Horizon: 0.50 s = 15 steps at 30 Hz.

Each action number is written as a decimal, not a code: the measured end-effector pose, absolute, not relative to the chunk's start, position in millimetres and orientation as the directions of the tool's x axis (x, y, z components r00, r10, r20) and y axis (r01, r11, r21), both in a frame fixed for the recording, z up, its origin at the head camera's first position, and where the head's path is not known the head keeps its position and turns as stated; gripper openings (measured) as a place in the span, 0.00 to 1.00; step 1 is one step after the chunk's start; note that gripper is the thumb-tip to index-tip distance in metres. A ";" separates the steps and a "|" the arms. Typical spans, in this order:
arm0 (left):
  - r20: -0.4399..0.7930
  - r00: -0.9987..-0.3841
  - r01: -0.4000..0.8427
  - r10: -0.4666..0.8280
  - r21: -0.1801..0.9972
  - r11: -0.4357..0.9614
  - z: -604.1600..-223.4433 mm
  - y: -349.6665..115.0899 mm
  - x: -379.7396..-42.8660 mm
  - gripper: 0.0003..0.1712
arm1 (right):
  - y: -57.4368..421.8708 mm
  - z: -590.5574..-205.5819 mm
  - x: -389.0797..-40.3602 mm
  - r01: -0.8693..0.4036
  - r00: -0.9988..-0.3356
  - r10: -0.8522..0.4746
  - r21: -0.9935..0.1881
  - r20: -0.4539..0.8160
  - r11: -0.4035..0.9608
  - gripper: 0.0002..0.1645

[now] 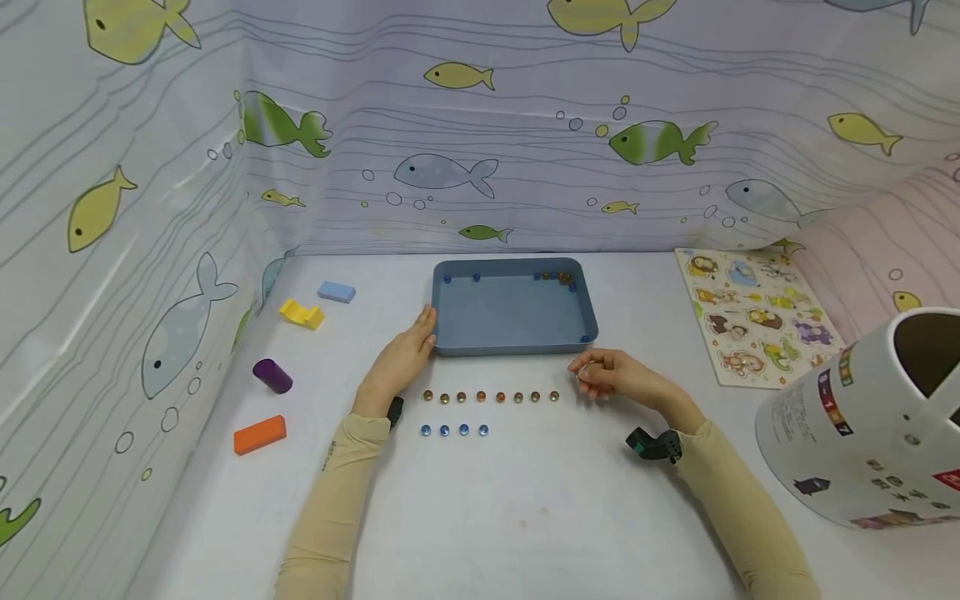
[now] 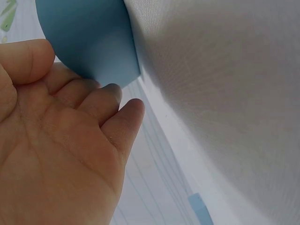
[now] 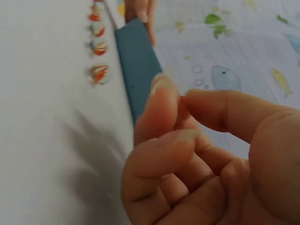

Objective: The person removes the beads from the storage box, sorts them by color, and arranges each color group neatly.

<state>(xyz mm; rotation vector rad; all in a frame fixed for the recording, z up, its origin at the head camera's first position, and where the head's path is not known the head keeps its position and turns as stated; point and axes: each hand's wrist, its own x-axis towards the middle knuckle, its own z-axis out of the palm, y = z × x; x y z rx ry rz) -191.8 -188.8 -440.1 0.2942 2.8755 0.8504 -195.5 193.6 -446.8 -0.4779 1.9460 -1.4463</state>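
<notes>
My left hand [image 1: 405,354] rests against the left wall of a blue-grey tray [image 1: 510,350], its fingers lying along the outside; the left wrist view shows the fingertips at the tray wall. Near the tray's lower right corner, my right hand [image 1: 611,372] has thumb and index finger brought together. A sliver of something reddish shows between those tips in the right wrist view, apparently a marble, mostly hidden by the fingers. Below the tray lie a row of amber-orange marbles [image 1: 500,397] and a shorter row of blue marbles [image 1: 463,430]. Several blue and amber marbles [image 1: 562,277] sit inside the tray.
To the left lie a light blue block [image 1: 337,292], a yellow block [image 1: 302,314], a purple cylinder [image 1: 272,376] and an orange block [image 1: 259,435]. An animal picture board [image 1: 757,317] and a large white bucket [image 1: 825,442] stand right. A fish-patterned curtain [image 1: 375,125] encloses the table.
</notes>
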 end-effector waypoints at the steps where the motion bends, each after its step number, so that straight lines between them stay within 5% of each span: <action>1: -0.066 -0.972 0.152 0.224 0.547 0.823 -440.0 -188.8 -192.0 0.31 | 194.3 -449.7 -192.8 0.095 -0.698 -0.649 -0.938 -0.302 0.334 0.22; 7: -0.055 -0.973 0.159 0.225 0.544 0.824 -440.3 -188.7 -193.0 0.32 | 193.2 -462.4 -183.5 0.110 -0.622 -0.704 -0.928 -0.343 0.356 0.18; 15: -0.055 -0.973 0.159 0.225 0.547 0.822 -442.1 -188.0 -193.0 0.31 | 186.4 -468.5 -181.6 0.026 -0.657 -0.677 -0.908 -0.331 0.419 0.16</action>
